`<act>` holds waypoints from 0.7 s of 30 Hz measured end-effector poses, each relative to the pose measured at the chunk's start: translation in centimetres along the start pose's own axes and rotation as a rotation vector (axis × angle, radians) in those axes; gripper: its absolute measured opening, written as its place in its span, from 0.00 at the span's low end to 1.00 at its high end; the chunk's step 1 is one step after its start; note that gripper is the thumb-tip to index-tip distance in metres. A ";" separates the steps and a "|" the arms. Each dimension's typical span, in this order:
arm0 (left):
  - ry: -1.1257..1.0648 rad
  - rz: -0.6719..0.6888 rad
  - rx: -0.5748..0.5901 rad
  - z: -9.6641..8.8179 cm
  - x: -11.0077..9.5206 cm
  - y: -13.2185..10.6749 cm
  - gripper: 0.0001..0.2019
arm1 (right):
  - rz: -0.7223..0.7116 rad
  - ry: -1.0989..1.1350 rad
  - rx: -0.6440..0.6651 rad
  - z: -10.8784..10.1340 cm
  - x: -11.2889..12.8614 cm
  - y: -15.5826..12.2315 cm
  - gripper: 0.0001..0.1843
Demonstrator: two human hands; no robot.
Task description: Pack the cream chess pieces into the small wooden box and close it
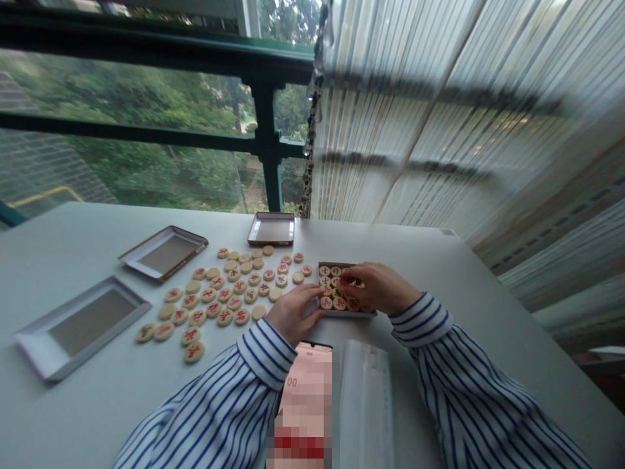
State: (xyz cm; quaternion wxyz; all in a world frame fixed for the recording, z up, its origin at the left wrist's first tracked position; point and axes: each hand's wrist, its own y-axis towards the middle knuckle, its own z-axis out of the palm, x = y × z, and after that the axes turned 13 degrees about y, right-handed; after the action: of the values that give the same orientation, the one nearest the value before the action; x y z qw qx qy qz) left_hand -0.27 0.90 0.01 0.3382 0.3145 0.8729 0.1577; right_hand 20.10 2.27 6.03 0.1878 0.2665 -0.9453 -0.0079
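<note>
A small open box [328,314] sits on the white table [97,391], filled with round wooden chess pieces [330,281] marked in red and black. My left hand [294,312] rests against the box's left side, fingers curled on its edge. Over the box's right half lies my right hand [375,286], its fingertips pinched on a piece inside. Both arms wear blue-striped white sleeves. Several more loose pieces [229,293] lie spread on the table left of the box.
Three empty tray-like box lids lie on the table: one at front left [81,326], one further back [163,251], one near the window [272,228]. A phone [303,404] and a folded white sheet [365,397] lie near me. Blinds hang at right.
</note>
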 end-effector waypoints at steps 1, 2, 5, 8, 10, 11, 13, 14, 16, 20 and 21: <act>0.018 0.019 -0.012 0.1 0.1 0.0 0.15 | 0.009 -0.003 0.021 0.0 0.1 0.0 0.11; 0.033 0.037 -0.028 0.1 0.2 -0.1 0.14 | 0.020 -0.009 0.044 0.0 0.2 0.1 0.12; 0.060 0.084 -0.065 0.3 0.4 -0.1 0.14 | 0.051 -0.034 0.101 -0.1 0.5 0.2 0.13; 0.079 0.098 -0.072 0.3 0.5 -0.1 0.14 | 0.059 -0.062 0.123 -0.1 0.6 0.2 0.14; 0.088 0.097 -0.073 0.3 0.5 -0.1 0.14 | 0.057 -0.069 0.131 -0.1 0.6 0.2 0.14; 0.090 0.094 -0.073 0.3 0.5 -0.1 0.14 | 0.055 -0.069 0.135 -0.1 0.6 0.2 0.14; 0.089 0.092 -0.075 0.3 0.5 -0.1 0.14 | 0.049 -0.068 0.139 0.0 0.5 0.3 0.14; 0.088 0.092 -0.075 0.3 0.5 -0.1 0.14 | 0.045 -0.068 0.140 0.1 0.4 0.3 0.14; 0.083 0.094 -0.075 0.4 0.5 -0.1 0.14 | 0.039 -0.070 0.144 0.1 0.3 0.3 0.14; 0.079 0.099 -0.076 0.4 0.5 -0.2 0.14 | 0.035 -0.074 0.165 0.0 0.3 0.3 0.15; 0.080 0.100 -0.074 0.4 0.5 -0.2 0.14 | 0.034 -0.073 0.171 0.0 0.3 0.3 0.15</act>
State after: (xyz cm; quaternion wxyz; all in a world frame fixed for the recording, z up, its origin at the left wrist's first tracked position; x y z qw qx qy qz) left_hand -0.34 1.12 -0.60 0.3062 0.3381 0.8625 0.2191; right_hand 19.70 2.38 6.18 0.1297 0.2652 -0.9531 0.0662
